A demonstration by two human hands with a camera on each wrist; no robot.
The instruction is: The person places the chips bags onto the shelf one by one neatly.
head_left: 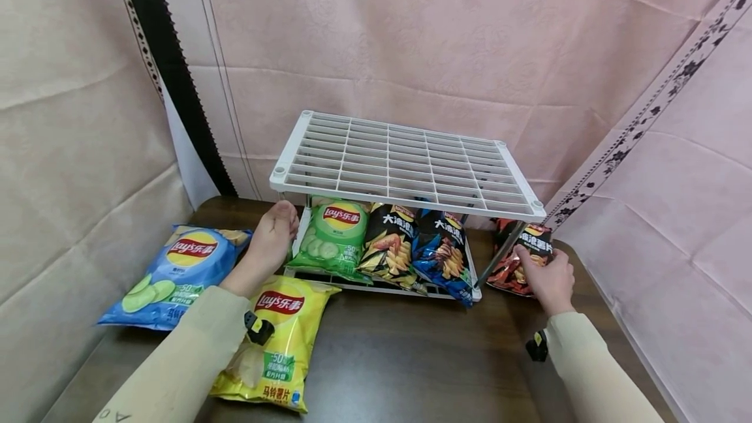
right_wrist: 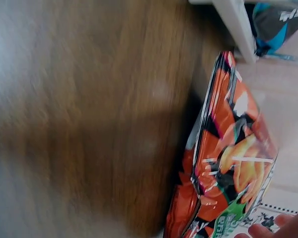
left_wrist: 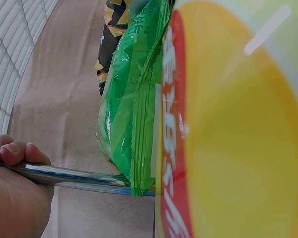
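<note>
My left hand (head_left: 275,235) has its fingers curled round a shiny metal post (left_wrist: 79,176) of the white rack (head_left: 405,162), at the rack's left front. Beside that hand, a green chip bag (head_left: 335,237) stands on the lower tier. A yellow chip bag (head_left: 282,338) lies on the table under my left forearm, filling much of the left wrist view. Off the rack's right side, my right hand (head_left: 549,279) holds a red chip bag (right_wrist: 238,148), thumb across its front. In the right wrist view only some fingertips (right_wrist: 283,219) show beside that bag.
Black (head_left: 390,243) and blue-black (head_left: 443,250) chip bags share the lower tier with the green one. A light-blue chip bag (head_left: 182,273) lies at the table's left. Another post (head_left: 502,256) rises between the rack and the red bag. Pink cloth (head_left: 411,31) encloses the wooden table (head_left: 411,358).
</note>
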